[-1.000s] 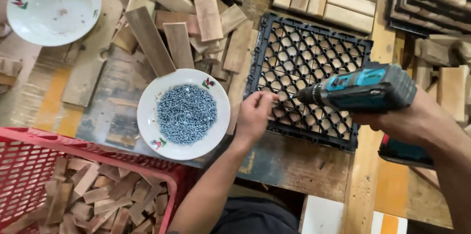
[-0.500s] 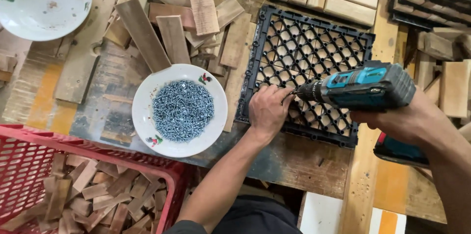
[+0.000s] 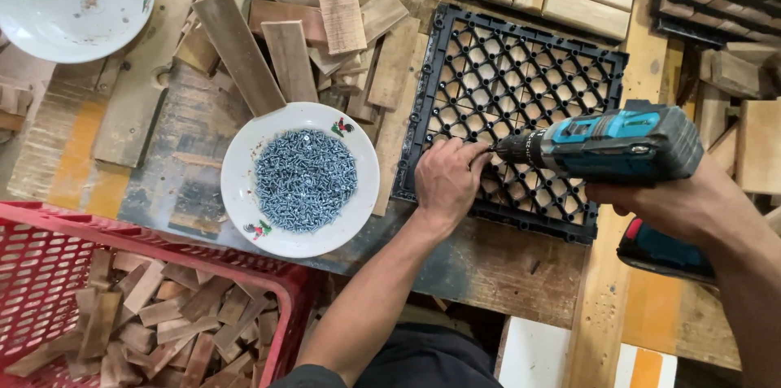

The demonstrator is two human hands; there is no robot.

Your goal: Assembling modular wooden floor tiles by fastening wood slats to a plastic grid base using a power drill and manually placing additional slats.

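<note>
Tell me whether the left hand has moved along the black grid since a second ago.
Yes, slightly. The left hand has crept along the black plastic grid toward the drill, away from the bowl of screws, fingers at the bit.

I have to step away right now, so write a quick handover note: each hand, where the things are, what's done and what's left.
Left hand: on the black plastic grid, fingertips pinched at the drill's tip, apparently steadying a screw, though it is too small to see.
Right hand: gripping the teal cordless drill, bit pointed at the grid's near-left part.
Bowl of screws: left of the grid.
Red crate of wood offcuts: near left.
Wood slats: beside and under the grid.
Done: screws already in cannot be counted.
Left: apparently this screw, then further points.
</note>
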